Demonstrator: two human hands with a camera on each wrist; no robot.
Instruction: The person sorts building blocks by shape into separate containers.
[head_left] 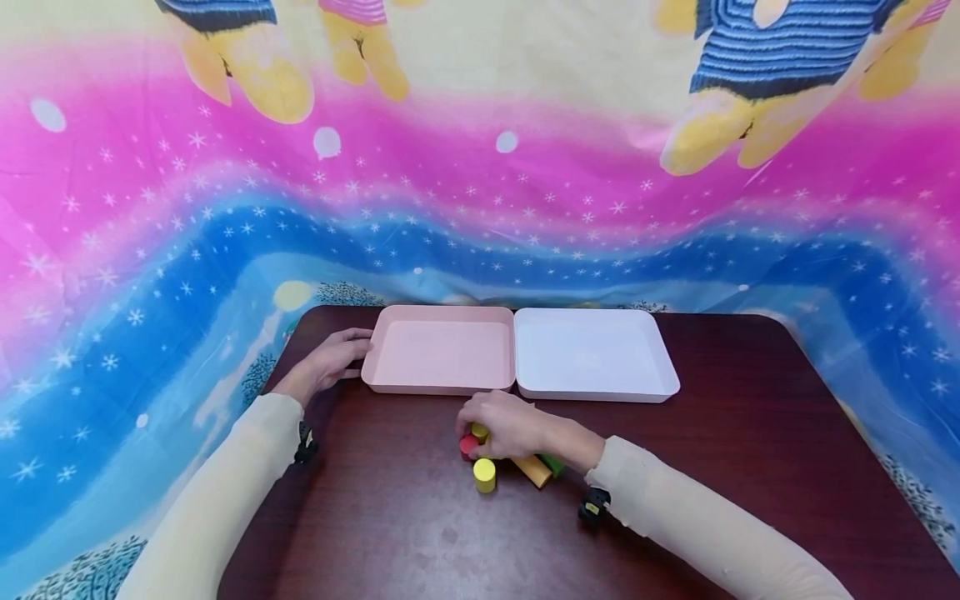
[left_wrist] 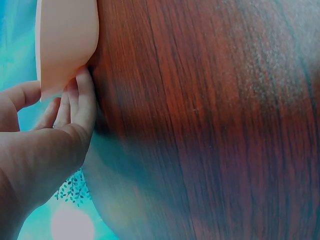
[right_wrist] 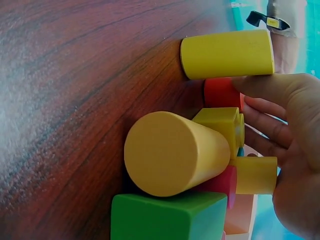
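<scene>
My right hand [head_left: 504,423] reaches over a small group of toy blocks and pinches a red cylinder block [right_wrist: 223,92] between thumb and fingers. Just in front of it stands a yellow cylinder block [head_left: 484,476]. A tan cylinder [right_wrist: 161,154] lies beside a green block [right_wrist: 150,215], both partly under the hand in the head view. More yellow blocks [right_wrist: 256,175] and a dark pink block [right_wrist: 227,186] sit behind them. At the far left, my left hand [head_left: 333,360] touches the end of the pink tray [head_left: 438,389] with fairly straight fingers.
A white tray [head_left: 600,395] stands right against the pink one at the back of the dark wooden table [head_left: 390,517]. Behind the table hangs a patterned cloth [head_left: 480,192]. Each wrist carries a small black device.
</scene>
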